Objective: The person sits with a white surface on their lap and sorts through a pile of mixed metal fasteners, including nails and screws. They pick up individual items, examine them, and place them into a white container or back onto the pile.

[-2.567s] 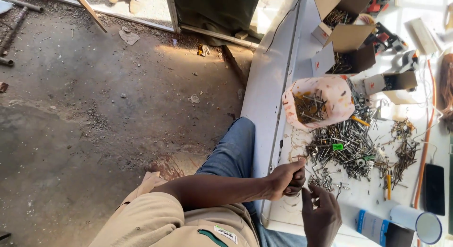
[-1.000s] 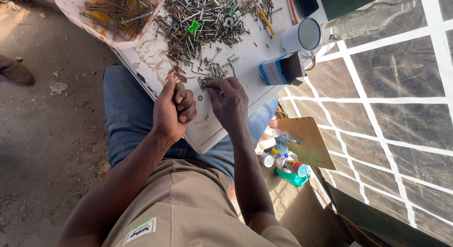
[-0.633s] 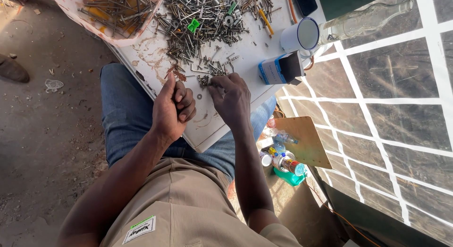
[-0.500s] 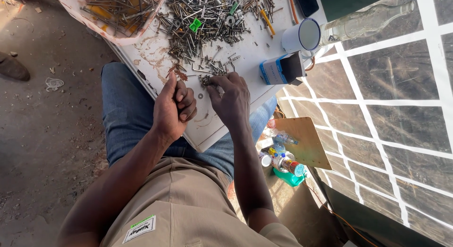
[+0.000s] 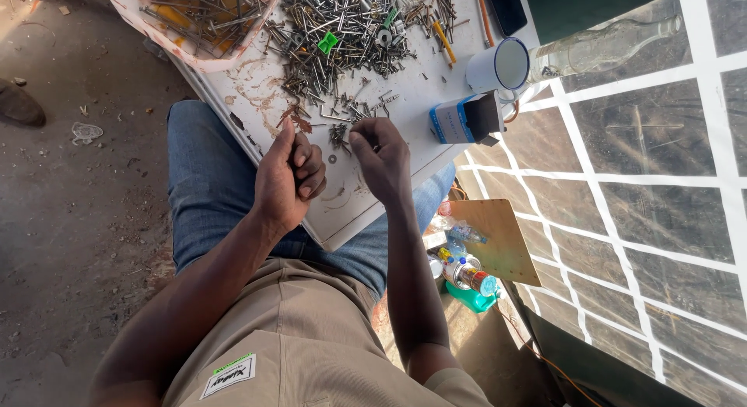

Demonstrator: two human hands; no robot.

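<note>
The left hand (image 5: 289, 180) is curled into a loose fist over the white board (image 5: 354, 208); what it grips is hidden. The right hand (image 5: 381, 154) pinches small rusty screws (image 5: 339, 135) beside the heap (image 5: 342, 26) of grey metal fasteners.

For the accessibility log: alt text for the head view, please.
A seated person's left hand is curled shut and the right hand pinches something small over a white table, beside a heap of screws, a mug and a blue box.
</note>
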